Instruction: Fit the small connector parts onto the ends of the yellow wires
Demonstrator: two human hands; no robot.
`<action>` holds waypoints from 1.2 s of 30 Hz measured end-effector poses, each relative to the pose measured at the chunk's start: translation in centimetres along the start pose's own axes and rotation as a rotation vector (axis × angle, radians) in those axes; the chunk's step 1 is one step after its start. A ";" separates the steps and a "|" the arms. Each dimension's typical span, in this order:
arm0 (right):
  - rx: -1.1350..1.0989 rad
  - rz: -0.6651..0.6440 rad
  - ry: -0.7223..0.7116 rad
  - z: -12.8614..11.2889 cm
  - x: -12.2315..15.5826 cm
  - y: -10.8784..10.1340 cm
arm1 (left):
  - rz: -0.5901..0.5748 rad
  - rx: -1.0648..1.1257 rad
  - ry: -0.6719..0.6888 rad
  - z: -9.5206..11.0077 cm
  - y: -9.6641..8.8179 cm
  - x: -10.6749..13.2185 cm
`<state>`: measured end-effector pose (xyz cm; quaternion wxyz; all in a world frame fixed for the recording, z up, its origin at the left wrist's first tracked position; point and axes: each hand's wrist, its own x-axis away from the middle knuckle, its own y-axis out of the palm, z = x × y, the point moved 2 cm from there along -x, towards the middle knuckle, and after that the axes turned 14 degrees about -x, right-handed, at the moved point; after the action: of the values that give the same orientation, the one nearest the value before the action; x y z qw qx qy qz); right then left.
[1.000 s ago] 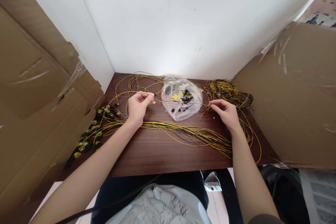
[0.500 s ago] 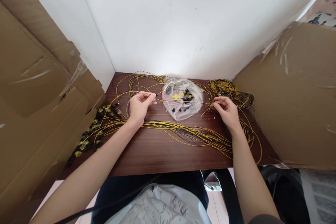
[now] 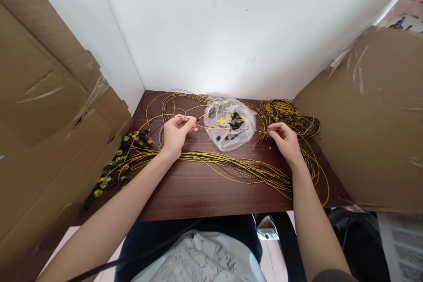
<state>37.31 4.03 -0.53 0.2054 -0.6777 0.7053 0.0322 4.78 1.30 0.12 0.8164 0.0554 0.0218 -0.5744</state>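
Note:
Between my hands a thin yellow wire [image 3: 244, 129] is stretched across the front of a clear plastic bag. My left hand [image 3: 176, 134] pinches it between thumb and fingertips, and a small black piece shows just beyond them. At the other side my right hand [image 3: 284, 140] pinches the wire near its end, beside a tangle of wire ends. The plastic bag [image 3: 244, 141] lies open and holds small yellow and black parts. In front of the hands runs a long bundle of yellow and black wires [image 3: 224, 163], passing under my left wrist.
Black and yellow connectors [image 3: 109, 172] lie heaped at the table's left. A coiled heap of wires [image 3: 291, 114] rests at the back right. Cardboard sheets [image 3: 49, 97] flank both sides, and a white wall [image 3: 231, 31] stands behind the brown table [image 3: 205, 198].

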 end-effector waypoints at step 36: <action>-0.001 -0.027 0.029 -0.1 0.2 0.1 | -0.008 -0.005 -0.003 0.0 0.1 0.1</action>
<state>37.22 3.84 -0.53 0.1951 -0.6877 0.6990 0.0201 4.90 1.28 0.12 0.8142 0.0524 0.0220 -0.5778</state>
